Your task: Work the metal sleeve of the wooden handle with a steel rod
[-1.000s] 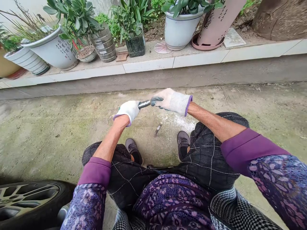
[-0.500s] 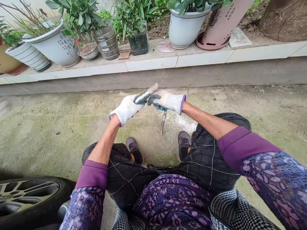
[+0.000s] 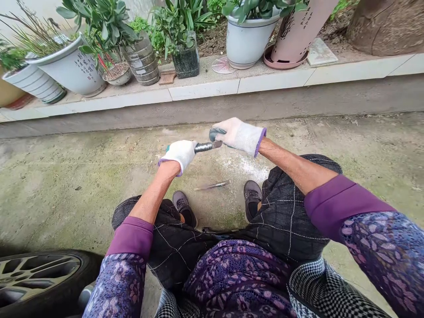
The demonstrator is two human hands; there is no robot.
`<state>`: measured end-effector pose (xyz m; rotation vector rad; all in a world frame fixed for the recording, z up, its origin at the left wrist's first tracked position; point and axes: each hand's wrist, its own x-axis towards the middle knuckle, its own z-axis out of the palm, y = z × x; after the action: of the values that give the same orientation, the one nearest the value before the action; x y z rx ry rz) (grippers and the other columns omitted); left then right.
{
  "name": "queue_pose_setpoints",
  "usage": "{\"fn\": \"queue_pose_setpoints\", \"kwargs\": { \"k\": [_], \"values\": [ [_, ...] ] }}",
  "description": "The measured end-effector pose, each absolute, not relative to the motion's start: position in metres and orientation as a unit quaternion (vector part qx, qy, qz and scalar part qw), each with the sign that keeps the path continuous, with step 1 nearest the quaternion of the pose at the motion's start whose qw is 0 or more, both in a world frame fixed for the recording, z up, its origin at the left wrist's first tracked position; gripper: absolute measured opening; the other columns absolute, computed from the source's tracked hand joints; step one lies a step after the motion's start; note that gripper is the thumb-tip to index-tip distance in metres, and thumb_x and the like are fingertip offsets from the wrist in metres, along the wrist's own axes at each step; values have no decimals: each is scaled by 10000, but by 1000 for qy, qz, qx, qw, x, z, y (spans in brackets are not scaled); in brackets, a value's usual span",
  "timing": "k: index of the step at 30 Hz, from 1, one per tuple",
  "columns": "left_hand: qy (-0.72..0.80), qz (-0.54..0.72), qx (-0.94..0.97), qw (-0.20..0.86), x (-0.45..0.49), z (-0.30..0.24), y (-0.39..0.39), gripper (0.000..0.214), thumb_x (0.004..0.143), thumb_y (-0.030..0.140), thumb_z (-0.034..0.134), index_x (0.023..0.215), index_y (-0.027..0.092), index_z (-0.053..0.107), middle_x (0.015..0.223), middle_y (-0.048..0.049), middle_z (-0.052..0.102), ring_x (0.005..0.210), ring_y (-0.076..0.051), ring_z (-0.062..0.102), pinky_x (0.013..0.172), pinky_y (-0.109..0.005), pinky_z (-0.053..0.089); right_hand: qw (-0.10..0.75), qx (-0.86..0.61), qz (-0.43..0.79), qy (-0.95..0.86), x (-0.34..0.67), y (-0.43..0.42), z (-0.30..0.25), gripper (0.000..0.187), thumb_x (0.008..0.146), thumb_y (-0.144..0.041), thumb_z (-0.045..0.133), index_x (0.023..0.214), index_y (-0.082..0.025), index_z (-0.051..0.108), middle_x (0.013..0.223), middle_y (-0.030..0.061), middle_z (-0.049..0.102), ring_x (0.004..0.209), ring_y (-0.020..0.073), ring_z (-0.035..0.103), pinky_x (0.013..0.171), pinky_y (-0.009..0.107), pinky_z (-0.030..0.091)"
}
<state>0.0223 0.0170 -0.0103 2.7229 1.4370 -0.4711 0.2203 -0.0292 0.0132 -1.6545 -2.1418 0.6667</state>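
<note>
My left hand [image 3: 179,153], in a white knit glove, is closed around a silvery ridged metal tube [image 3: 204,146] that points to the right. My right hand [image 3: 236,134], gloved the same with dark-coated fingertips, curls its fingers over the tube's right tip. Both hands are held out in front of my knees, above the concrete. Below them a thin metal piece [image 3: 212,185], smeared by motion, lies almost level in the air between my two grey shoes [image 3: 183,206]. What it hangs from I cannot tell.
A raised kerb [image 3: 205,90] carries several potted plants, among them a white pot [image 3: 247,42] and a dark square pot [image 3: 186,62]. A car wheel [image 3: 39,278] is at the lower left. White dust [image 3: 248,167] marks the concrete by my right shoe [image 3: 252,194].
The tube has dropped from a raised tilt to nearly level. My right hand moved slightly right and up. The thin piece below swung from hanging upright to almost level.
</note>
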Motion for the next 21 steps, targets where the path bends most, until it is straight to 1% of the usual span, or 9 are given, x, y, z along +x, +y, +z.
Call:
{"fn": "queue_pose_setpoints", "kwargs": {
  "k": [2,4,7,10,13,16,18,21],
  "values": [
    [427,-151,891,40,23,-4,11,309,913,241,462,1089,195,712,874,-102,720,840,-251,695,773,-327,495,187,-602,212,-746,227,-22,16,206,852,-177,517,861,-152,721,764,27,662,665,123,517,621,248,361],
    [401,-109,905,91,21,2,7,298,904,263,480,1064,201,723,848,-71,718,796,-217,677,755,-298,484,197,-614,225,-730,229,-16,16,201,847,-168,521,837,-145,721,731,24,640,629,114,502,605,247,363],
    [395,-4,901,177,13,10,6,284,863,284,522,1016,181,738,808,-30,703,742,-174,635,717,-259,472,197,-624,312,-688,221,-14,13,208,863,-177,512,887,-134,714,618,-9,550,509,85,436,521,233,339],
    [444,100,852,258,5,12,10,299,802,281,570,1008,143,737,758,-11,667,638,-133,569,624,-238,456,185,-621,395,-651,205,-19,8,220,879,-190,505,947,-128,704,546,-39,468,428,65,381,449,217,305],
    [501,171,769,358,2,13,10,367,765,278,608,1094,148,703,672,19,595,495,-86,450,490,-220,407,179,-602,414,-659,193,-25,2,219,881,-186,505,956,-141,706,565,-33,486,436,59,407,429,198,299],
    [496,206,710,456,4,13,6,401,745,289,678,1121,154,644,598,55,492,440,-63,376,403,-189,344,170,-593,406,-674,193,-26,-8,220,889,-206,508,949,-151,712,582,-19,523,435,65,432,422,201,313],
    [462,227,684,517,7,14,2,343,777,319,679,1070,154,610,582,69,448,434,-53,360,382,-170,321,169,-595,403,-675,196,-25,-12,215,894,-216,516,951,-154,714,582,-13,547,411,66,431,417,210,326],
    [421,250,639,593,9,15,1,299,847,390,612,1037,163,571,559,85,428,404,-42,320,370,-157,317,178,-598,411,-665,200,-27,-11,209,904,-195,507,954,-155,705,603,-5,582,402,66,444,416,210,352]
  ]
}}
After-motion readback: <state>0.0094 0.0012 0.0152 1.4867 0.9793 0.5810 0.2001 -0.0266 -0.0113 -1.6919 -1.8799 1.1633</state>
